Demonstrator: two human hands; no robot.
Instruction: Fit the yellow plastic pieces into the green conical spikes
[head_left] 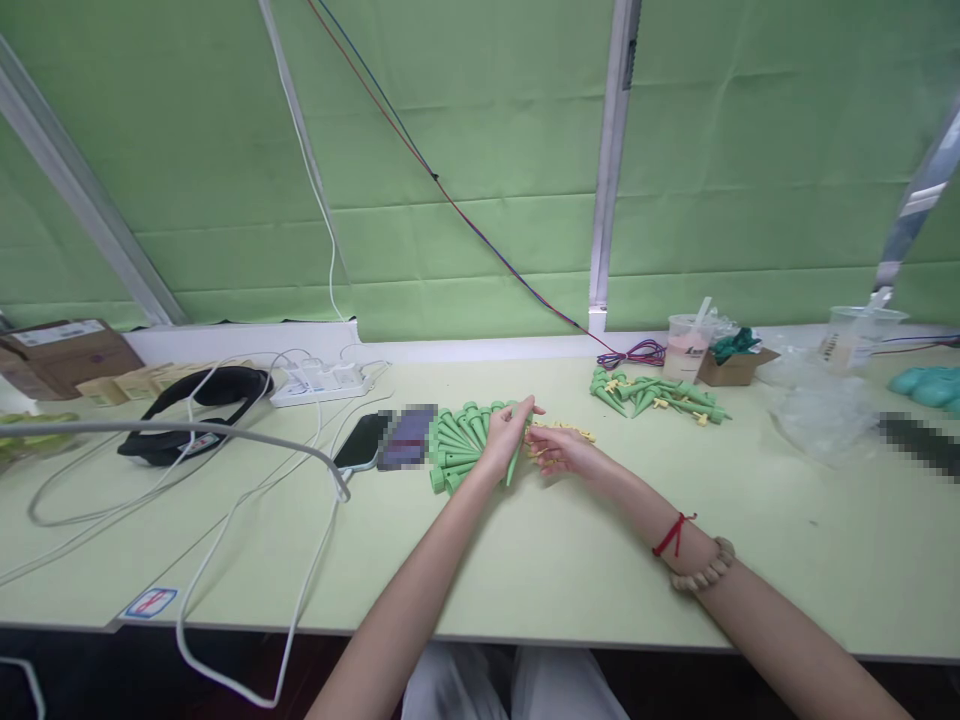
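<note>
My left hand (508, 438) is closed around a green plastic spike (514, 466), its pointed end facing down toward me. To its left, several similar green spikes (459, 440) lie fanned out in a row on the table. Just right of the left hand, my right hand (564, 449) has its fingers bent together, facing the held spike. Small yellow plastic pieces (581, 431) lie behind and beneath the right hand. Yellow shows at its fingertips, but what they pinch is too small to make out. Farther back, a second pile of green spikes (651, 393) has yellow pieces attached or mixed in.
Left of the spikes lie a phone (365, 441) and a blurred dark rectangle (407, 437). White cables, a power strip (321, 384) and a black headband device (196, 410) occupy the left side. A drink cup (684, 350), small cardboard box (736, 368) and clear plastic bag (817, 415) stand right.
</note>
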